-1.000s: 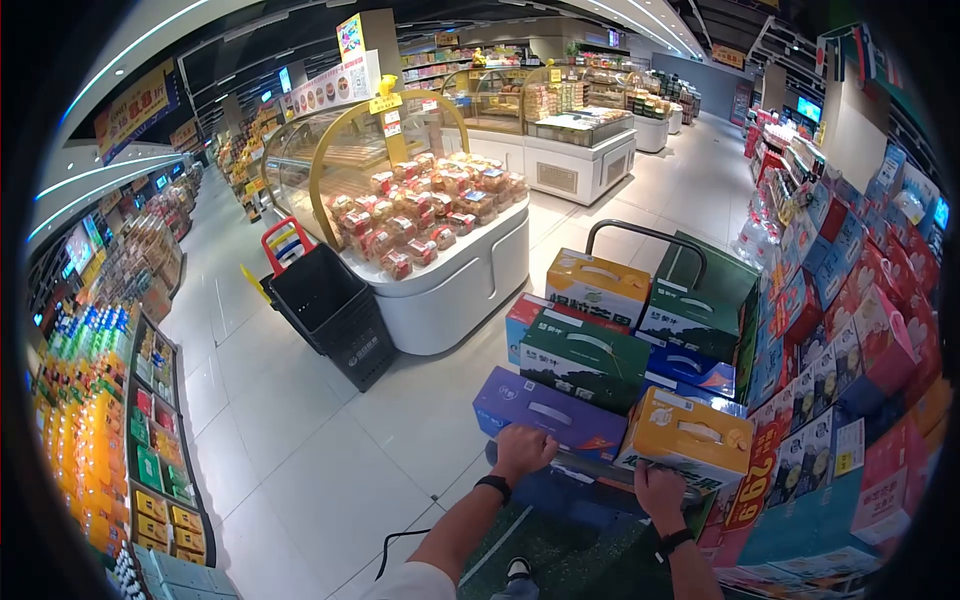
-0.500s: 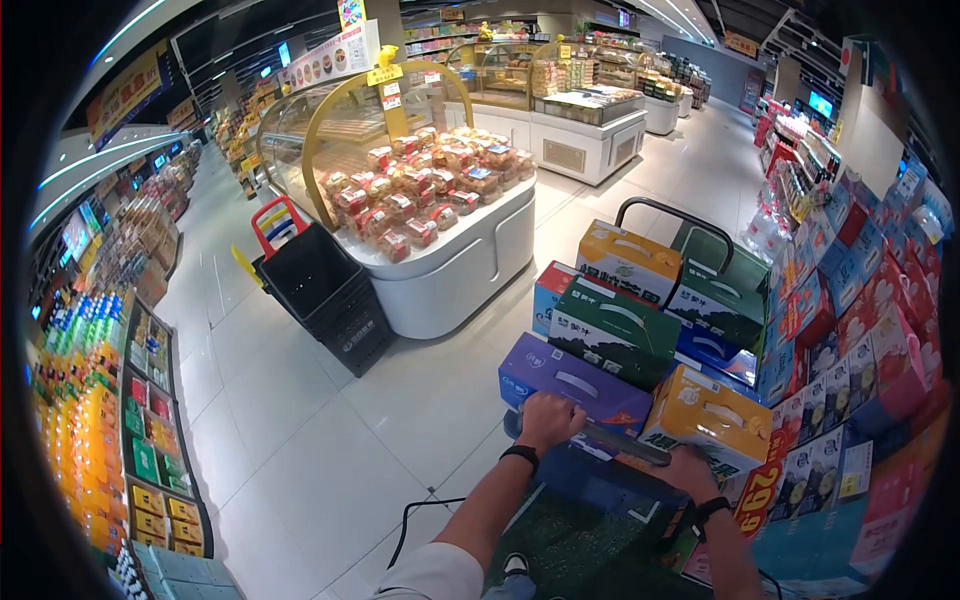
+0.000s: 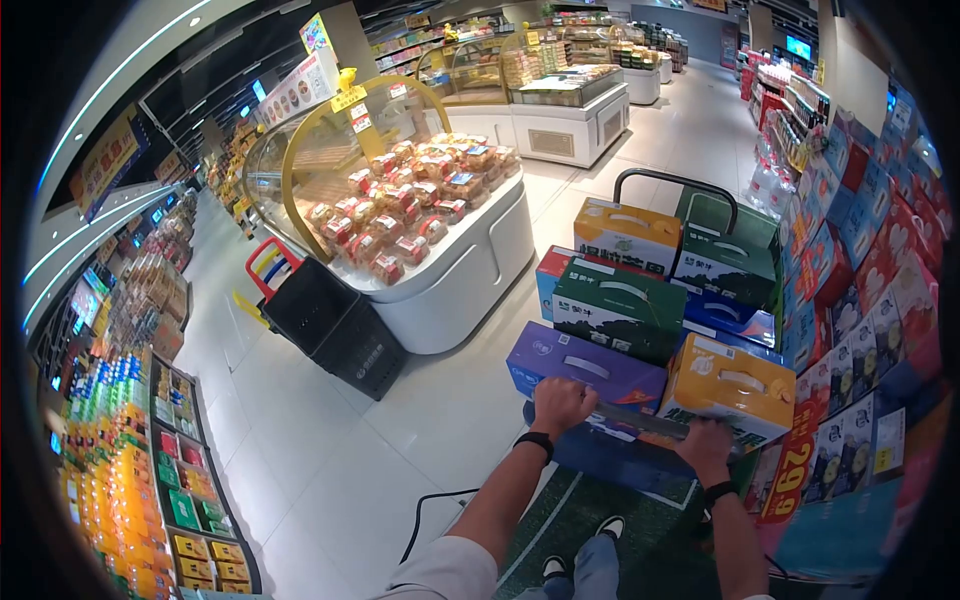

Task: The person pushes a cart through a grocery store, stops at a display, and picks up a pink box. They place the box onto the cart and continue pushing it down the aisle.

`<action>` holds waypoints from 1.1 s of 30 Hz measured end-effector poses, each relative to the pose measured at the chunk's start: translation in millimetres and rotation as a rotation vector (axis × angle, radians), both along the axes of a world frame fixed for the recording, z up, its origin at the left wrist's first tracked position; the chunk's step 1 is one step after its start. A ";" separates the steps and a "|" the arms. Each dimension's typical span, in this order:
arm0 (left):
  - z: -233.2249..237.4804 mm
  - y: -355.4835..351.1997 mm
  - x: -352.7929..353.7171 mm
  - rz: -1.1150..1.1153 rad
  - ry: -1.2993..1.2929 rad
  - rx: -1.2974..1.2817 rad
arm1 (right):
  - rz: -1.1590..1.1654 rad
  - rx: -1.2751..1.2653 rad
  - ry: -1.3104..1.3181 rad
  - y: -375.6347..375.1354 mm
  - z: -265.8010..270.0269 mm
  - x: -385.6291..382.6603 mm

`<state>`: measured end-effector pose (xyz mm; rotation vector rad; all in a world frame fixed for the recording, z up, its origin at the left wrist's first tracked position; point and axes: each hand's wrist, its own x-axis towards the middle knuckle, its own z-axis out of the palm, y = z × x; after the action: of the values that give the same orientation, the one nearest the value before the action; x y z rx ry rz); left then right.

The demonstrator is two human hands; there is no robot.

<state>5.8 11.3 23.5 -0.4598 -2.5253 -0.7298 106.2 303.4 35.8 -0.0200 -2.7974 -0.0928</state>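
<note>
My left hand [image 3: 563,402] is closed around the dark push bar [image 3: 642,421] of a cart. On the bar's right end, my right hand [image 3: 706,447] is wrapped as well. Just beyond the bar stand a purple carton [image 3: 590,366] and an orange-yellow carton [image 3: 731,388], both with white carry handles. Behind them are a green carton [image 3: 620,308], a second green carton [image 3: 722,266] and another orange-yellow carton [image 3: 626,236]. Blue cartons show partly beneath. A black rail [image 3: 680,174] curves up at the cart's far end.
Left of the cart, packaged bread fills a rounded white display counter [image 3: 455,295]. Stacked black shopping baskets [image 3: 345,330] stand against it. Piled gift boxes [image 3: 840,320] run close along the right side. Bottled drinks [image 3: 110,490] line the left shelf. A black cable [image 3: 425,510] lies on the floor.
The view has tilted and shifted, and the baskets and near shelf sit lower in it. Both my shoes show now, where one showed before. Both hands keep their hold on the bar.
</note>
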 end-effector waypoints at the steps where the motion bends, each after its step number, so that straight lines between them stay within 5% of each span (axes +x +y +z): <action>1: -0.2 1.1 -4.2 0.003 0.000 -0.007 | -0.004 -0.013 -0.014 0.2 2.6 -3.5; 23: 7.1 35.1 -118.3 -0.033 0.053 -0.029 | 0.074 -0.092 0.263 28.7 -3.2 -112.0; 33: 5.4 51.6 -167.1 -0.015 -0.001 -0.085 | 0.034 -0.097 0.151 45.1 -12.8 -162.0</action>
<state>-161.3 62.9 28.8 -0.5079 -2.5644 -0.6299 -55.8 348.5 23.0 -0.0032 -2.6478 0.0514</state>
